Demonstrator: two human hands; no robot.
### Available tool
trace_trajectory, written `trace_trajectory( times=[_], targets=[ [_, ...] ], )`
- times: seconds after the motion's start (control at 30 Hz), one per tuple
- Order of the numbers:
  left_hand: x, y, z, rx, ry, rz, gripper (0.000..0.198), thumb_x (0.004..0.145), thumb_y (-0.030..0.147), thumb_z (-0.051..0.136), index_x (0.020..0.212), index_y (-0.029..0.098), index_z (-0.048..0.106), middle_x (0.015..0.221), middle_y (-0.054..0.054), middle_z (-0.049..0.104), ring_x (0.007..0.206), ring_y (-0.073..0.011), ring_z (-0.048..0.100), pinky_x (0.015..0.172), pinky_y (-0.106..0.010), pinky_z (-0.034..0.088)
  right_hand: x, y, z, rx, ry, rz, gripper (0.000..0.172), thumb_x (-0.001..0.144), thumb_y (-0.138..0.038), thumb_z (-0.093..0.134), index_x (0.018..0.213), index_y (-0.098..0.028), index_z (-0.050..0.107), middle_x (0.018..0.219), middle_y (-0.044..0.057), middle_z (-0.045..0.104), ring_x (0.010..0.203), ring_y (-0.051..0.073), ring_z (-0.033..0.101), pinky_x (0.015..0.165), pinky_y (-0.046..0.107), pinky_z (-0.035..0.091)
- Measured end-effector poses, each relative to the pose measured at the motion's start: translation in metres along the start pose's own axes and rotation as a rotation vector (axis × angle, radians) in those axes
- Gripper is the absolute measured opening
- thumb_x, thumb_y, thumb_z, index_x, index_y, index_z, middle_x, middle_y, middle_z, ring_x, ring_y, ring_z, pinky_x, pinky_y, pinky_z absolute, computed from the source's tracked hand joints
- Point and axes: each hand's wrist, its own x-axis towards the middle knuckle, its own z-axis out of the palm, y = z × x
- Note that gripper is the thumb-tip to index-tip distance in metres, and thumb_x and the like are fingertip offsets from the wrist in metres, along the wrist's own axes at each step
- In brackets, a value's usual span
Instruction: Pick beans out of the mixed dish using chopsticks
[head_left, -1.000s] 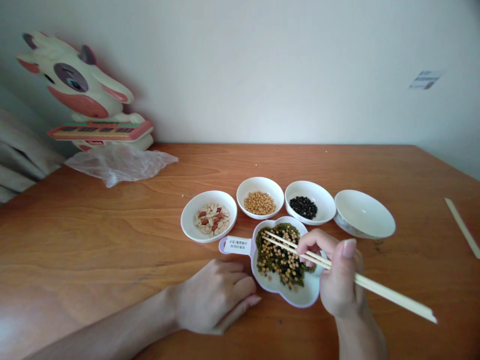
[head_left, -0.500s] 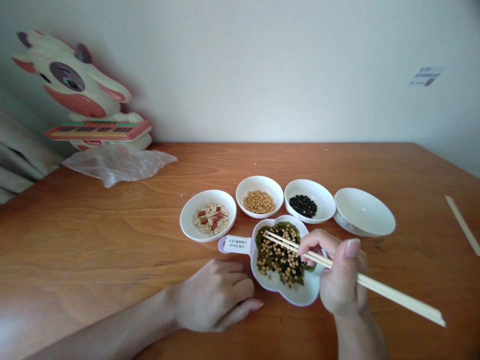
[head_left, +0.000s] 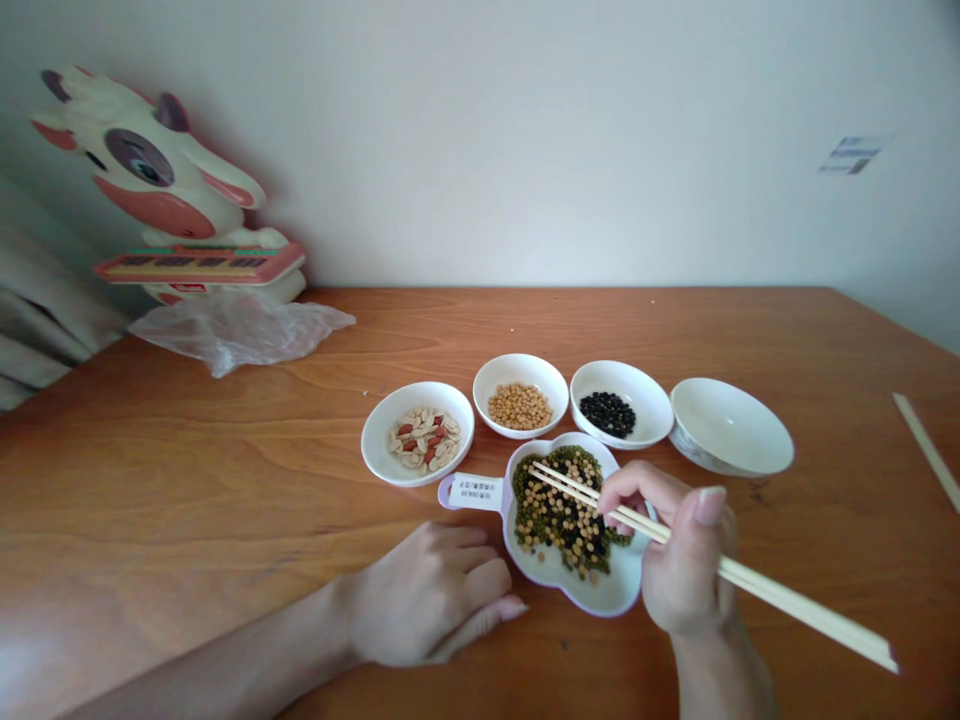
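My right hand (head_left: 686,540) grips a pair of pale wooden chopsticks (head_left: 810,610), whose tips sit among the mixed beans (head_left: 566,510) in a flower-shaped white dish (head_left: 615,590) with a lilac rim. Green, black and yellowish beans are mixed there. I cannot make out a bean between the tips. Just left of the dish, my left hand (head_left: 435,600) rests on the table with its fingers curled in loosely and nothing visible in them. The dish's handle, bearing a paper label (head_left: 478,491), points left above that hand.
Behind the dish stand white bowls of peanuts (head_left: 424,440), yellow beans (head_left: 519,406) and black beans (head_left: 607,413), plus an empty white bowl (head_left: 731,425). A cow-shaped toy keyboard (head_left: 199,262) and a clear plastic bag (head_left: 240,335) are back left. A pale stick (head_left: 926,450) lies far right.
The whole view has shifted very slightly. Both hands and the chopsticks keep nearly the same places, with the tips still in the mixed beans.
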Motion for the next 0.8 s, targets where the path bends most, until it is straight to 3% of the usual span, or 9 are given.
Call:
trace_trajectory(
  times=[0.23,0.47,0.8],
  targets=[
    [0.000,0.003,0.003,0.081,0.099,0.044,0.039,0.117,0.035,0.043,0.083,0.022,0.054,0.068,0.000,0.060,0.058,-0.0174,0.053,0.055,-0.035,0.036,0.000,0.001,0.003,0.010,-0.020,-0.012,0.082,0.107,-0.074,0.013,0.069,-0.023,0.064,0.057,0.002,0.055,0.053,0.017,0.052,0.050,0.033,0.035],
    [0.006,0.006,0.006,0.070,0.165,-0.013,0.033,0.117,0.034,0.045,0.088,0.021,0.055,0.072,-0.001,0.065,0.062,-0.0176,0.059,0.060,-0.032,0.046,0.000,0.005,0.004,0.027,-0.045,-0.023,0.078,0.109,-0.070,0.014,0.071,-0.023,0.063,0.059,0.002,0.056,0.053,0.016,0.053,0.051,0.032,0.035],
    [0.011,0.011,0.013,0.156,0.206,-0.078,0.030,0.115,0.029,0.048,0.089,0.021,0.059,0.068,0.001,0.065,0.054,-0.0146,0.059,0.052,-0.030,0.042,0.001,0.000,0.002,-0.042,-0.034,-0.073,0.078,0.113,-0.063,0.013,0.071,-0.022,0.064,0.058,0.002,0.058,0.052,0.015,0.054,0.052,0.030,0.037]
  ],
)
